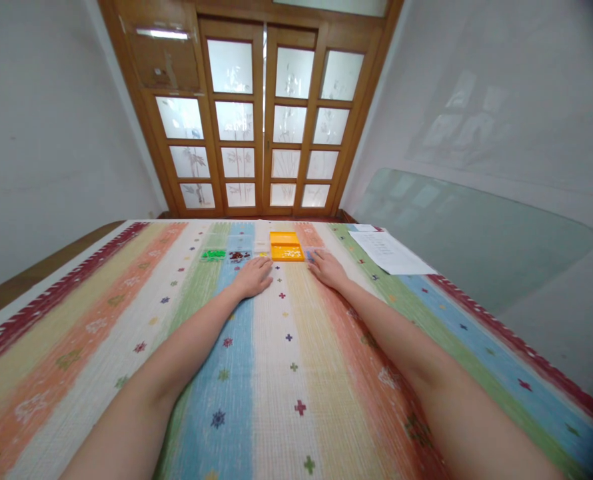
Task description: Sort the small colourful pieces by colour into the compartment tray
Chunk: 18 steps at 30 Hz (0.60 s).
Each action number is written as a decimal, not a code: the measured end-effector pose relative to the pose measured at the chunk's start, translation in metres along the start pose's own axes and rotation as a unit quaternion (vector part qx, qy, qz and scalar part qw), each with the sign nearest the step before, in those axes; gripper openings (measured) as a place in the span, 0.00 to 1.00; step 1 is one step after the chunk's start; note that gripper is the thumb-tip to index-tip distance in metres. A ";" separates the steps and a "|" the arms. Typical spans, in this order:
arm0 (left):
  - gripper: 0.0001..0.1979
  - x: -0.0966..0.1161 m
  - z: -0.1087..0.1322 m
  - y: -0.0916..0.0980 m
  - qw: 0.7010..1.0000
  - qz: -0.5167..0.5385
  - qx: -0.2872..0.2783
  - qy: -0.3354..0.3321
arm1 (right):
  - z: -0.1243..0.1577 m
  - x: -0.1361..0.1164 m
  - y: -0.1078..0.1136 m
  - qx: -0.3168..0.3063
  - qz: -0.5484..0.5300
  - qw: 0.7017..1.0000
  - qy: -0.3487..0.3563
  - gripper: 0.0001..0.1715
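Observation:
My left hand (255, 277) lies palm down on the striped cloth, fingers stretched out and holding nothing. Just beyond its fingertips sits a small clear box with yellow pieces (263, 254). My right hand (328, 269) rests flat with fingers apart, beside a clear box with blue pieces (310, 255) that it partly covers; whether they touch cannot be made out. Between the hands, slightly farther off, an orange box (287, 239) stands with its lid up and small white pieces in it. To the left are clear boxes of green pieces (213, 255) and dark reddish-brown pieces (239, 256).
The striped tablecloth (276, 373) covers a long table. Printed white sheets (389, 252) lie at the far right, close to a pale green wall panel (476, 233). Wooden glazed doors (264, 120) stand past the far edge, with walls on both sides.

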<state>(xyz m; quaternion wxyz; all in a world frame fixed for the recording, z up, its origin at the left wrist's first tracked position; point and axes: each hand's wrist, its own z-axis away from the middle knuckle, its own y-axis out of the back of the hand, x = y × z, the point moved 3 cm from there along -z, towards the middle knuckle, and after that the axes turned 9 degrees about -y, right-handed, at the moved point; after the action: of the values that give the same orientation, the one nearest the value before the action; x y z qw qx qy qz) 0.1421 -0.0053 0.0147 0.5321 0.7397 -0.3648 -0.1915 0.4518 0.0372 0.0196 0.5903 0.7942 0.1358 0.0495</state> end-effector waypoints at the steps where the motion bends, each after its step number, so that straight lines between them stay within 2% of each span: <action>1: 0.30 0.000 -0.002 -0.001 1.000 0.000 -0.002 0.000 | -0.001 0.000 0.001 -0.004 0.001 1.000 0.001 0.31; 6: 0.31 -0.001 -0.014 -0.007 1.000 -0.003 -0.013 -0.001 | -0.016 0.000 0.012 -0.012 0.007 1.000 0.008 0.23; 10: 0.30 -0.001 -0.024 -0.014 1.000 -0.011 -0.011 0.019 | -0.047 0.004 0.015 0.018 -0.024 0.997 -0.068 0.19; 13: 0.28 0.000 -0.026 -0.015 0.999 -0.025 -0.005 0.024 | -0.079 0.001 0.007 0.021 -0.053 0.989 -0.133 0.20; 18: 0.26 0.004 -0.023 -0.012 1.000 -0.022 0.003 0.015 | -0.127 -0.018 -0.012 -0.033 -0.095 0.976 -0.193 0.20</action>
<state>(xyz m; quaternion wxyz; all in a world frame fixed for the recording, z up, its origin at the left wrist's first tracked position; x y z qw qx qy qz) 0.1644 0.0092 0.0120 0.5307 0.7521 -0.3408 -0.1910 0.4026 0.1526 0.0470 0.6335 0.7521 0.0926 -0.1561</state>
